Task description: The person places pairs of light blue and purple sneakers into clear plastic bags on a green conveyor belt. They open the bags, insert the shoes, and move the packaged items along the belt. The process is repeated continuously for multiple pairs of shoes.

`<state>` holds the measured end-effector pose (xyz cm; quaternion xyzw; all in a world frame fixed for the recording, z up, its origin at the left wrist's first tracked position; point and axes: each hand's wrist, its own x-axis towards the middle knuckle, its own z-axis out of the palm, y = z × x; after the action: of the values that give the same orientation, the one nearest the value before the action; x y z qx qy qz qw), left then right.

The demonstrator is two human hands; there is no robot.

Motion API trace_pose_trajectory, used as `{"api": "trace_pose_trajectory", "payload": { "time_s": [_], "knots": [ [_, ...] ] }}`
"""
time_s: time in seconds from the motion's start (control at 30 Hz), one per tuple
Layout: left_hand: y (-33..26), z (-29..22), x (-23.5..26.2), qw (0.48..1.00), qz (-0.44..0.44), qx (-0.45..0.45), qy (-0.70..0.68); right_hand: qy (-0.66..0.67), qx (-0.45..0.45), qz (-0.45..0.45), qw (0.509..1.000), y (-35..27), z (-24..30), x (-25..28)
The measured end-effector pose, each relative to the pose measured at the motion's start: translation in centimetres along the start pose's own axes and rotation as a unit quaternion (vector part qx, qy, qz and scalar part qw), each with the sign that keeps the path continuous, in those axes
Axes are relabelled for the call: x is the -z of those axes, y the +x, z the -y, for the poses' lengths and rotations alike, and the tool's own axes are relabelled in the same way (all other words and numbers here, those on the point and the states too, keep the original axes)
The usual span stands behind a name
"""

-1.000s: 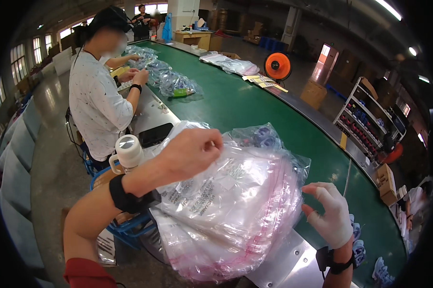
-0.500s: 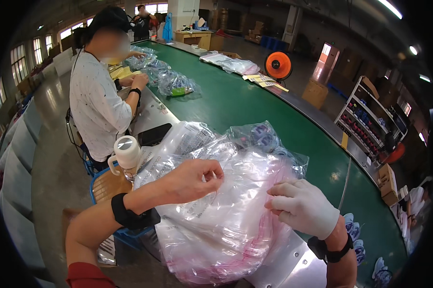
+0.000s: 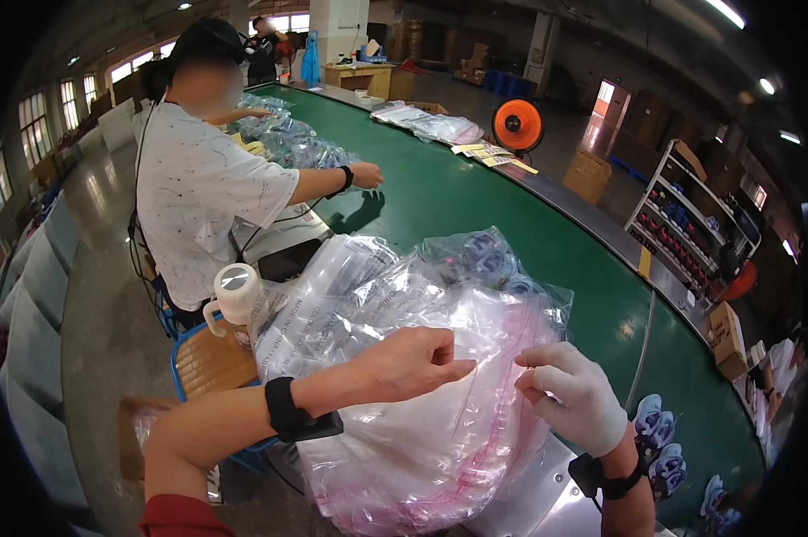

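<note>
A thick stack of clear plastic zip bags with pink seal strips [image 3: 413, 430] lies in front of me at the edge of the green conveyor belt [image 3: 476, 206]. My left hand [image 3: 413, 362], bare with a black wristband, pinches the top bag near its middle. My right hand [image 3: 569, 394], in a white glove, pinches the same bag's edge just to the right. The two hands are close together, almost touching. Blue items in clear bags [image 3: 480, 255] lie behind the stack.
A person in a white shirt [image 3: 198, 197] works on my left, a hand on the belt. A white jug [image 3: 234, 295] stands on a blue crate [image 3: 207, 362]. An orange fan [image 3: 518, 125], cardboard boxes [image 3: 587, 174] and shelves [image 3: 690, 224] stand beyond the belt.
My left hand dropped from above the stack onto the top bag. My right hand moved left across the stack and now pinches the bag next to the left hand.
</note>
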<state>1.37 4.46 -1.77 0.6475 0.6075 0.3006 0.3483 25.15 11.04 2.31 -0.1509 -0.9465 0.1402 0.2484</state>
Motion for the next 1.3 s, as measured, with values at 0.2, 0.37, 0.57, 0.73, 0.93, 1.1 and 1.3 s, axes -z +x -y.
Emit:
{"api": "trace_pose_trajectory", "payload": {
  "time_s": [0.2, 0.37, 0.57, 0.73, 0.93, 1.1, 1.3],
  "knots": [
    [0.2, -1.0, -0.9, 0.995, 0.099, 0.008, -0.007, 0.035, 0.019, -0.027, 0.999, 1.9, 0.2, -1.3],
    [-0.1, -0.8, -0.5, 0.992, 0.103, -0.038, -0.056, 0.039, 0.100, -0.017, 0.994, 4.3, 0.3, -2.6],
    [-2.7, 0.6, 5.0, 0.991, 0.016, 0.028, -0.131, 0.012, 0.058, -0.061, 0.996, 3.9, 1.2, -0.9],
    [-6.0, -0.4, 9.0, 0.970, -0.040, 0.074, -0.230, 0.003, 0.048, 0.062, 0.997, 0.9, 0.8, -1.2],
    [-7.3, 0.4, 10.3, 0.960, -0.083, 0.072, -0.259, -0.021, 0.032, 0.085, 0.996, 0.0, 1.1, -1.1],
    [-7.7, 0.5, 10.4, 0.957, -0.093, 0.062, -0.266, -0.007, 0.043, 0.049, 0.998, 0.3, 1.1, -1.2],
    [-7.8, 0.4, 10.8, 0.971, -0.071, 0.028, -0.227, -0.041, 0.038, -0.025, 0.998, 1.9, 2.4, 0.5]
  ]
}}
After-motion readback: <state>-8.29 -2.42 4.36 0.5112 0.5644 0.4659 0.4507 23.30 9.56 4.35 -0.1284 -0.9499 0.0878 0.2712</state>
